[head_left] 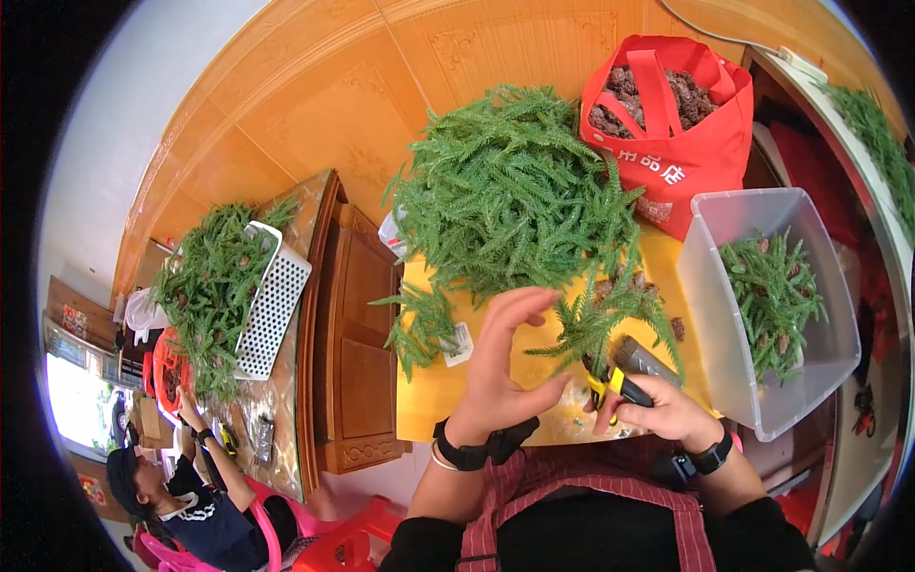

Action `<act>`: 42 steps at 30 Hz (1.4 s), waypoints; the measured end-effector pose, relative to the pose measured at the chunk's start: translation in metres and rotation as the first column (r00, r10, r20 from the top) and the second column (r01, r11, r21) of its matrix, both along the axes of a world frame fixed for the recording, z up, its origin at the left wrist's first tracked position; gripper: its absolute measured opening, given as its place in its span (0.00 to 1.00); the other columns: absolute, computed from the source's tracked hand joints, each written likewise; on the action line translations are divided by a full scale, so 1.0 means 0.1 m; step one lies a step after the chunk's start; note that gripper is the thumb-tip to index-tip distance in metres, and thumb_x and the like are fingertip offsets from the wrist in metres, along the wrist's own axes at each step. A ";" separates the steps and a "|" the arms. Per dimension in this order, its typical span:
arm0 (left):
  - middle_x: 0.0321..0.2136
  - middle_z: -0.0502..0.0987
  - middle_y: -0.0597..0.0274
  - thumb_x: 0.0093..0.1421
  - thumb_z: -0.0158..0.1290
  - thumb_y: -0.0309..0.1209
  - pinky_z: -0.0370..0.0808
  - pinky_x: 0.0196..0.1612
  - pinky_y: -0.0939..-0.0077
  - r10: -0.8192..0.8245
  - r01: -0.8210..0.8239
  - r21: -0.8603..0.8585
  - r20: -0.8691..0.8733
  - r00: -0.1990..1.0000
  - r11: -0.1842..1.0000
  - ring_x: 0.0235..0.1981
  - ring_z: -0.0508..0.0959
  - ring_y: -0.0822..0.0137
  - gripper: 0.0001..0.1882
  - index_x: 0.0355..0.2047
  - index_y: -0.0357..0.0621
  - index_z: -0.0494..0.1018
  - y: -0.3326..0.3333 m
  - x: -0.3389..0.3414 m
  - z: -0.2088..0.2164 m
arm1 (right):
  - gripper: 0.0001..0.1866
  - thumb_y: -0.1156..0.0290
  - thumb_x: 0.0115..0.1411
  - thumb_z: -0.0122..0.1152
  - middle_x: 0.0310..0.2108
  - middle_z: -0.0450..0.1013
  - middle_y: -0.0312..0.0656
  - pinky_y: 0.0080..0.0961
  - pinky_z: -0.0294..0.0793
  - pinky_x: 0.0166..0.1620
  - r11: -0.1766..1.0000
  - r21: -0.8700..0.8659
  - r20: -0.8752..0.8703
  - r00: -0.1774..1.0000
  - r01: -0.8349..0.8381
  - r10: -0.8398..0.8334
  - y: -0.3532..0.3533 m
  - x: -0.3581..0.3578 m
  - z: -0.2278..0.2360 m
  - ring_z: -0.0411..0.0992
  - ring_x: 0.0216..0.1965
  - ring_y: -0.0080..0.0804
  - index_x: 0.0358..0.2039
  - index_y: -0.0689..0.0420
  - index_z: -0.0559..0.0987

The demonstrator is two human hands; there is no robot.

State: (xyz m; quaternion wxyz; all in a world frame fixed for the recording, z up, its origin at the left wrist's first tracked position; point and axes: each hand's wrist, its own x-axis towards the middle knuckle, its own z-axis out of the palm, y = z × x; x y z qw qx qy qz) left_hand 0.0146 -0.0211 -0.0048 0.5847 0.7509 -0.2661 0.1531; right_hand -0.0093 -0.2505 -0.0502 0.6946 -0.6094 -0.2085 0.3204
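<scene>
My right hand (658,410) is closed around yellow-and-black pliers (624,386), whose jaws reach toward the stem of a green artificial pine sprig (610,319). Whether the jaws touch the stem I cannot tell. A dark pine cone seems to sit at the lower end of the sprig, partly hidden. My left hand (503,367) is raised over the yellow table, thumb and fingers curved apart with nothing between them. To its left lies another small pine sprig (424,324) next to a white tag (459,345). Loose pine cones (678,329) lie behind and beside the sprig at the pliers.
A big heap of pine sprigs (515,191) covers the far side. A red bag (681,143) of pine cones stands behind a clear plastic bin (701,276) holding sprigs with cones. At left, a co-worker (205,515) sits by another table with sprigs and a white basket (274,315).
</scene>
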 end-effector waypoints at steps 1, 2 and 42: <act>0.48 0.66 0.51 0.44 0.57 0.20 0.65 0.51 0.67 -0.019 0.019 0.012 0.003 1.000 1.000 0.46 0.69 0.60 0.31 0.50 0.37 0.60 0.00 0.01 0.01 | 0.12 0.65 0.60 0.51 0.33 0.74 0.39 0.27 0.64 0.49 0.995 0.069 -0.068 0.995 -0.066 0.070 -0.01 0.01 0.00 0.68 0.44 0.30 0.36 0.61 0.74; 0.48 0.66 0.51 0.44 0.56 0.19 0.63 0.53 0.66 -0.038 0.038 0.023 0.006 0.999 0.999 0.48 0.69 0.59 0.30 0.49 0.37 0.62 0.00 0.02 0.01 | 0.13 0.63 0.60 0.51 0.33 0.74 0.41 0.28 0.64 0.49 0.982 0.141 -0.131 0.981 -0.126 0.144 -0.03 0.01 -0.01 0.68 0.45 0.31 0.35 0.61 0.73; 0.36 0.71 0.66 0.51 0.54 0.16 0.69 0.45 0.81 -0.198 0.123 -0.207 -0.394 0.897 0.970 0.41 0.71 0.75 0.20 0.45 0.39 0.64 -0.10 0.02 -0.06 | 0.28 0.57 0.61 0.45 0.52 0.61 0.62 0.32 0.50 0.60 0.881 0.462 -0.554 0.741 -0.105 0.379 -0.18 -0.08 0.16 0.55 0.59 0.51 0.50 0.71 0.66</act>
